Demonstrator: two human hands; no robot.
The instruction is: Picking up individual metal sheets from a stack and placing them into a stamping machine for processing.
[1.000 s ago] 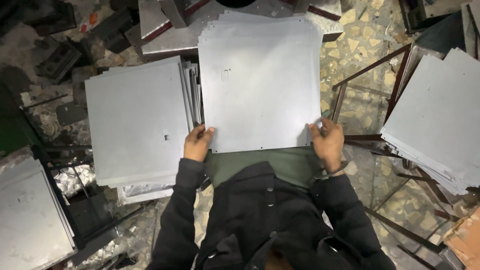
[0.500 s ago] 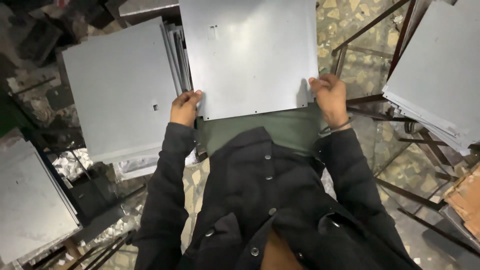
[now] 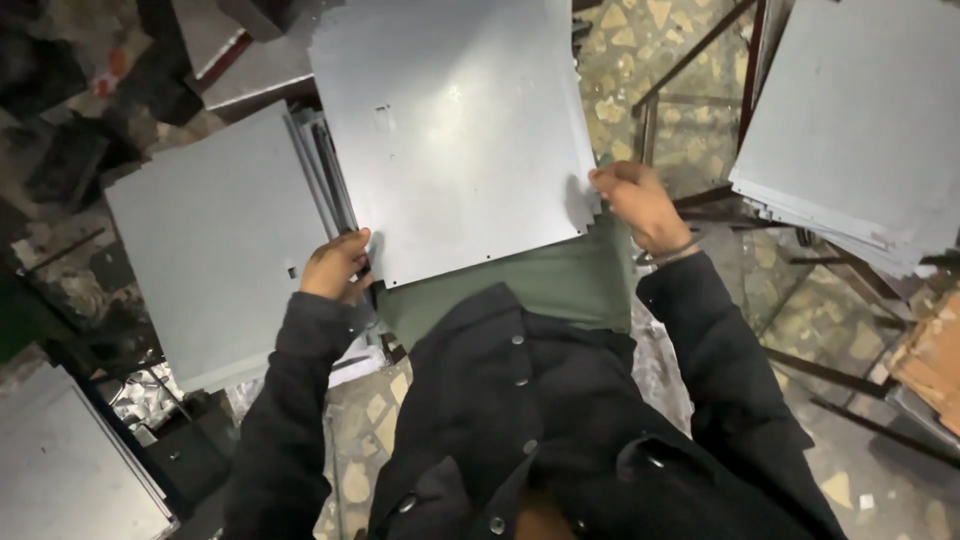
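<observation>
- Far left, bottom corner: we see a stack of grey sheets (image 3: 60, 470) lying flat, edges roughly aligned, no labels visible.
- Next right: a second pile of grey metal sheets (image 3: 215, 240) sits beside our left arm, fanned at its right edge; one small square notch shows near its lower right.
- Our left hand (image 3: 335, 265) grasps the lower left corner of the held sheet (image 3: 450, 130), fingers curled over the edge, thumb side toward us.
- The held sheet is in front of our chest, tilted a bit counter-clockwise, above the green cloth (image 3: 530, 285) at our lap; it overlaps the fanned pile's right edge.
- It carries a small rectangular cut-out near upper left; no sticker or print that we can tell.
- Our right hand (image 3: 635, 200) pinches the lower right edge, fingers clenched on the stepped corner.
- Judgement: to handle it well we'd keep both grips even so the thin sheet doesn't flex or slide, and keep fingers off the sharp edge.
- Right: another sheet stack (image 3: 860, 130) rests on a dark metal frame (image 3: 700, 100), well apart from our hand.
- Far right edge: a brownish cardboard-like box (image 3: 935, 360), partly cut off, markings not readable.
</observation>
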